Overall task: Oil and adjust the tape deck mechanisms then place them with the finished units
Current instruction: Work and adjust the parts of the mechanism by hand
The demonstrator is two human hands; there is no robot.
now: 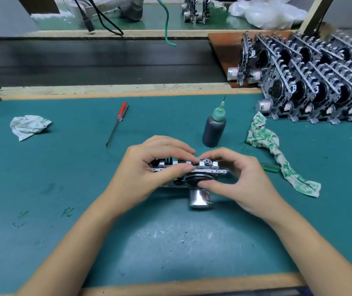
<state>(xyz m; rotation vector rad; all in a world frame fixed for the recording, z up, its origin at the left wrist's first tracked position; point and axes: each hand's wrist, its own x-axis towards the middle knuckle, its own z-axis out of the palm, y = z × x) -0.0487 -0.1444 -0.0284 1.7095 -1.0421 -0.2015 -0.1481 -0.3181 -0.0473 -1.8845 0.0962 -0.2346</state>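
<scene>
Between both hands [141, 167] [235, 174], a metal mechanism [192, 178], cylindrical motor [198, 198] below.

Oil bottle [214, 127] just beyond hands [192, 169]

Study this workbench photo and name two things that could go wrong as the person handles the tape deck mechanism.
1. The oil bottle stands upright just beyond the right hand; reaching forward might tip it.
2. Both the right hand and the left hand grip the mechanism by small parts; its motor hangs toward the person, so a slip could drop it onto the mat.
</scene>
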